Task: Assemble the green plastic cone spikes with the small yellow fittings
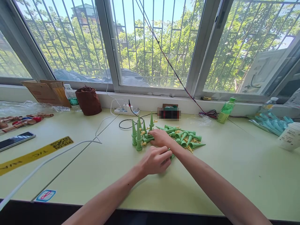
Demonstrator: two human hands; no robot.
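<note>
My left hand (156,160) is closed, its fingers curled around a green plant watering spike (172,156) that is mostly hidden behind them. Crossing above it, my right hand (160,137) reaches left with bent fingers over another green spike (147,140), closed at its near end; the hand covers much of that piece. Just left of the right fingertips, several green spikes (139,140) stand upright with points up and small yellow valves on their sides. A loose pile of green spikes (185,136) and yellow valves (189,149) lies to the right of my hands.
Behind the spikes are a power strip (119,111) and black cable (120,124). A white cable (87,141) crosses the table's left side. Further left lie a phone (17,140) and yellow strip (47,150). Rightward stand a green bottle (226,111) and white cup (289,137).
</note>
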